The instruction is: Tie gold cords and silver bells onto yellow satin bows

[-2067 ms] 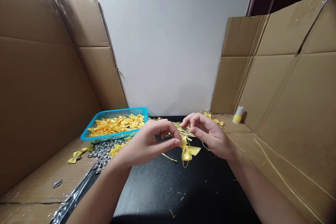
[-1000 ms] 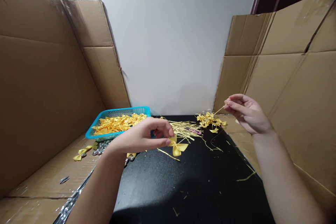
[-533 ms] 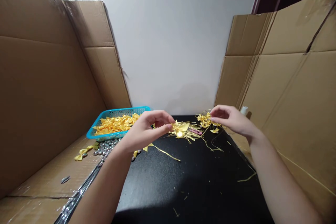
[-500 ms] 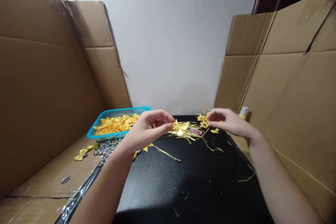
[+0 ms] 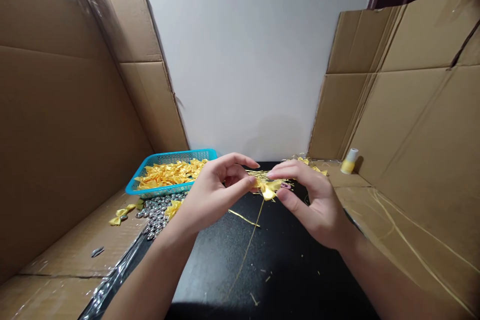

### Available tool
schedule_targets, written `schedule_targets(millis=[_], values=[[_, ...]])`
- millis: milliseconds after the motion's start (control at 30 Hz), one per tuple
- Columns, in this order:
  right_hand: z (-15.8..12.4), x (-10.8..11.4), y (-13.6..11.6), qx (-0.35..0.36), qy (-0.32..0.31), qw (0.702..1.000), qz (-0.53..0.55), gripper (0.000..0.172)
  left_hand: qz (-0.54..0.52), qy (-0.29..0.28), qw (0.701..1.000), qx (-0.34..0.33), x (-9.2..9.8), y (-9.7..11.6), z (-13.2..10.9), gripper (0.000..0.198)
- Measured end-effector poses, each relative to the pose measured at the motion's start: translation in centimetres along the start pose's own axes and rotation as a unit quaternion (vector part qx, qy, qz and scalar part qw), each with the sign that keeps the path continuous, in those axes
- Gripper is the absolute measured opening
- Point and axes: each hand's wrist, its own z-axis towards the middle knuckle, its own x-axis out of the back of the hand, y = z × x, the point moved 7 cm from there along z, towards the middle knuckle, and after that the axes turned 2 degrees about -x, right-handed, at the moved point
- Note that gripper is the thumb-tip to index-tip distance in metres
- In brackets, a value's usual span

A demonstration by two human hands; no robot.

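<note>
Over the middle of the black table, my left hand [image 5: 225, 182] pinches a yellow ribbon bow [image 5: 269, 189] between thumb and fingers. My right hand [image 5: 309, 197] is close on the bow's other side, its thumb and fingers apart around the bow's right edge; whether they touch it I cannot tell. A thin yellow strand [image 5: 249, 245] trails down from the bow toward me. Behind the hands lies a pile of cut yellow strands [image 5: 258, 175], with a small pink tool [image 5: 287, 185] partly hidden by my right hand.
A blue basket [image 5: 131, 189] full of yellow bows stands at the left. Beside it are silver beads [image 5: 155, 215] and loose bows [image 5: 122, 214]. A yellow-and-white spool [image 5: 349, 161] stands at the right. Cardboard walls [image 5: 67, 125] flank the black table [image 5: 292, 270].
My right hand has come left from the small yellow pile to the bow in my left hand. A thin strand now hangs below the bow. The view has shifted slightly.
</note>
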Motion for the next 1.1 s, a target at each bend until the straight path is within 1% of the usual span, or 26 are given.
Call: schedule_targets(millis=[100,200,500,567,733,867,967,1100], values=[[-0.2,-0.4,-1.2,0.042,-0.012,0.997,-0.065,0.018,0.01,0.006,1.0,0.001,0.0,0.2,-0.3,0.018],[-0.3,-0.6,-1.4,0.049,-0.013,0.992,-0.111,0.018,0.003,0.007,1.0,-0.008,-0.1,0.5,-0.4,0.016],[-0.4,-0.1,-2.3,0.076,0.049,0.988,-0.125,0.011,-0.054,-0.022,0.998,-0.021,-0.5,0.8,-0.8,0.011],[-0.5,0.0,-2.4,0.082,0.059,0.986,-0.133,0.012,-0.06,-0.024,0.998,-0.024,-0.5,0.9,-0.8,0.011],[-0.6,-0.2,-2.7,0.102,0.057,0.981,-0.152,0.019,-0.068,-0.028,0.997,-0.03,-0.6,1.1,-0.8,0.011],[-0.6,-0.2,-3.0,0.119,0.063,0.977,-0.165,0.016,-0.078,-0.029,0.996,-0.025,-0.5,1.1,-0.9,0.011],[-0.7,0.0,-3.1,0.118,0.074,0.975,-0.171,0.013,-0.084,-0.03,0.996,-0.024,-0.5,1.1,-1.0,0.011],[-0.6,0.1,-3.1,0.114,0.079,0.975,-0.175,0.013,-0.085,-0.031,0.996,-0.024,-0.5,1.0,-0.9,0.01]])
